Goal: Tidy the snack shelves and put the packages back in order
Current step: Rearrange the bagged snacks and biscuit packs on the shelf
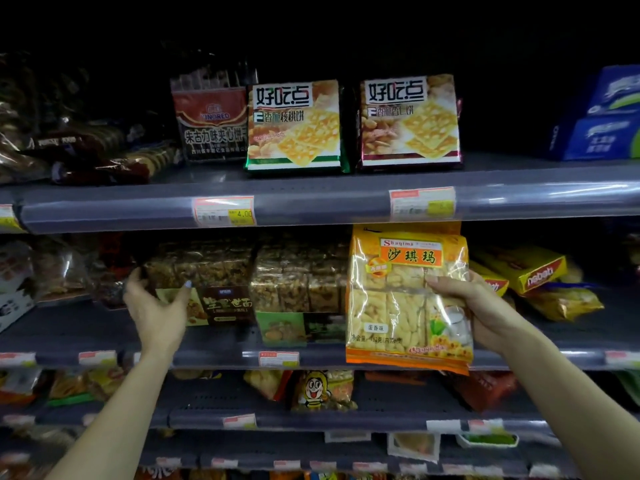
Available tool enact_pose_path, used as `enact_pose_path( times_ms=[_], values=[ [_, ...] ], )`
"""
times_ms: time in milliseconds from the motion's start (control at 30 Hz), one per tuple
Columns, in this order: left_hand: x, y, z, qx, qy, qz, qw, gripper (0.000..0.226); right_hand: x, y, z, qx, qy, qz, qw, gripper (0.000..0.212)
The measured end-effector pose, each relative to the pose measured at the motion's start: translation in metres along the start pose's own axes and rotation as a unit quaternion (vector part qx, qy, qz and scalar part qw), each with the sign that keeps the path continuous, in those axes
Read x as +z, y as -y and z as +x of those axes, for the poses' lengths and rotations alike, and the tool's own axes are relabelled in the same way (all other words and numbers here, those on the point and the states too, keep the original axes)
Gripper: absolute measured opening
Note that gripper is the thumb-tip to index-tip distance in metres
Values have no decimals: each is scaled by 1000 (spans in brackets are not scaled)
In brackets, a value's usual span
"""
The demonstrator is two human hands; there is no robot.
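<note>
My right hand (481, 310) grips the right edge of an orange-and-yellow Shaqima package (398, 299), held upright in front of the middle shelf (221, 344). My left hand (156, 303) grips the left end of a brown nut-bar package (211, 282) that lies on that shelf, thumb on its front. A second nut-bar package (298, 289) with a green label sits between the two. On the upper shelf (311, 202) stand two cracker packs (294, 126) (410, 121) and a dark chocolate-biscuit pack (211, 123).
Yellow wafer packs (530, 268) lie at the right of the middle shelf. Blue boxes (602, 116) stand at the upper right, dark biscuit rolls (86, 154) at the upper left. Lower shelves hold a bee-print bag (322, 389) and other snacks.
</note>
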State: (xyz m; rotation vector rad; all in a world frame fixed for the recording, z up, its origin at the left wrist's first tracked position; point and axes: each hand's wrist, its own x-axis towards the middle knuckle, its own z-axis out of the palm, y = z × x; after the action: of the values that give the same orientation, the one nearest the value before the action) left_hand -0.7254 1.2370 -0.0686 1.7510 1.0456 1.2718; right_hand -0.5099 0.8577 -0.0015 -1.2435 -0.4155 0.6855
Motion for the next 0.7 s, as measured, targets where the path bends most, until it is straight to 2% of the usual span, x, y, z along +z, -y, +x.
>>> enact_pose_path(
  times_ms=[100, 200, 267, 400, 467, 533, 600, 700],
  values=[
    [14, -38, -43, 75, -67, 0, 995, 51, -35, 10, -4, 1, 10, -17, 1000, 45],
    [34, -87, -88, 178, -29, -1, 984, 25, -70, 20, -10, 8, 16, -23, 1000, 36],
    [53, -125, -117, 250, 9, 14, 968, 19, -90, 25, -13, 13, 14, -29, 999, 35],
    [99, -175, -161, 366, 164, 78, 913, 22, -125, 30, -23, 16, 1, -37, 999, 53],
    [122, -184, -174, 399, 230, 127, 878, 27, -141, 30, -29, 16, -5, -37, 999, 54],
    [142, -188, -187, 419, 263, 163, 854, 32, -154, 29, -34, 11, -14, -39, 999, 76],
    [158, -188, -201, 427, 278, 179, 842, 37, -166, 28, -37, 8, -31, -44, 999, 99],
    [178, -186, -225, 379, 304, 211, 848, 48, -181, 26, -38, 13, -29, -37, 999, 98]
  ],
)
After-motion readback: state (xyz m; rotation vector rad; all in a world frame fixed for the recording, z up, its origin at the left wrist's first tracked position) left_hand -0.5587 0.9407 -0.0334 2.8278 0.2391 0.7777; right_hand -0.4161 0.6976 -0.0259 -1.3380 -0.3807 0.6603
